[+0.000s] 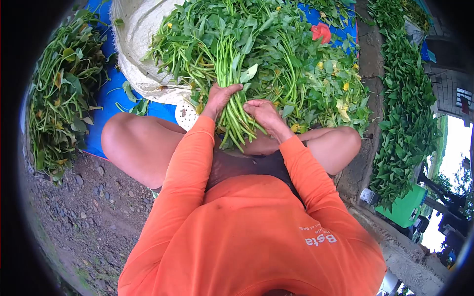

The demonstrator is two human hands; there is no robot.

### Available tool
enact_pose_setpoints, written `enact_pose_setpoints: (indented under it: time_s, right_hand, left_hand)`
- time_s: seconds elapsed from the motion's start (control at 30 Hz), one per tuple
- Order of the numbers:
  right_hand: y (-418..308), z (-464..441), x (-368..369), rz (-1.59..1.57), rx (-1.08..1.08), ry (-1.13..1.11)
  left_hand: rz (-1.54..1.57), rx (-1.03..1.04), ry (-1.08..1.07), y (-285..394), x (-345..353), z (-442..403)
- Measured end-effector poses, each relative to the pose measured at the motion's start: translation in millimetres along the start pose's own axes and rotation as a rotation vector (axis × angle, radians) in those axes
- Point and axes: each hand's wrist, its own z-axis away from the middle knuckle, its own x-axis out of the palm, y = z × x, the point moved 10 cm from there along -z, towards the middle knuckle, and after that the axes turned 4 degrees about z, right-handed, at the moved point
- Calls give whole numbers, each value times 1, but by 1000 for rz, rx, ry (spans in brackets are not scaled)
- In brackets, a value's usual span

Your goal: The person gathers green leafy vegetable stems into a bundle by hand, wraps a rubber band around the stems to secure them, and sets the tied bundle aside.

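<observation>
A bunch of long leafy green stems [231,64] is upright in front of my lap, cut ends toward me and leaves pointing away. My left hand [219,98] is wrapped round the bunch at its lower part, thumb across the front. At the bunch's right edge, my right hand [266,114] is closed in a pinch on the stems, with its fingertips partly hidden. Beyond and to the right of both hands lies a large heap of the same greens [306,74], with some yellowed leaves in it.
A blue tarp [111,89] lies under the greens, with a white woven sack [140,54] on it. More greens are piled at left [64,93] and right [405,113]. A pinkish-red object [321,33] rests on the heap. Gravelly ground [98,207] is at lower left.
</observation>
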Motion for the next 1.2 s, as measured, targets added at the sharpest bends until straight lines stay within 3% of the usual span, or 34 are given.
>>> enact_pose_setpoints:
  time_s: [0.3, 0.4, 0.47, 0.63, 0.67, 0.7, 0.73, 0.77, 0.87, 1.07, 1.2]
  right_hand:
    - [-40, 84, -72, -286, -314, 355]
    - [-28, 102, -121, -563, -260, 365]
    - [-25, 117, -168, -373, -179, 497]
    - [-138, 144, -170, 511, -553, 924]
    - [-140, 115, -136, 270, -582, 631]
    - [-143, 97, -89, 226, -464, 402]
    - [-144, 73, -55, 443, -527, 336]
    - [-131, 49, -32, 590, -441, 307]
    - [-86, -16, -16, 530, -269, 260]
    - [-43, -29, -10, -130, -26, 89]
    - [-48, -19, -20, -66, -195, 339]
  left_hand:
    - [263, -94, 21, 4, 12, -4]
    - [334, -45, 63, 5, 8, -10]
    - [319, -45, 48, 11, 10, -8]
    - [264, -33, 20, 15, 18, -13]
    - [244, -55, 16, 7, 18, -8]
    - [216, -59, 23, 0, 15, -12]
    - [226, -53, 15, 5, 20, -11]
    - [240, -50, 14, 9, 25, -3]
    - [285, -33, 18, 4, 18, -3]
    - [298, -76, -36, -8, 10, -7]
    - [253, -39, 15, -4, 7, -7]
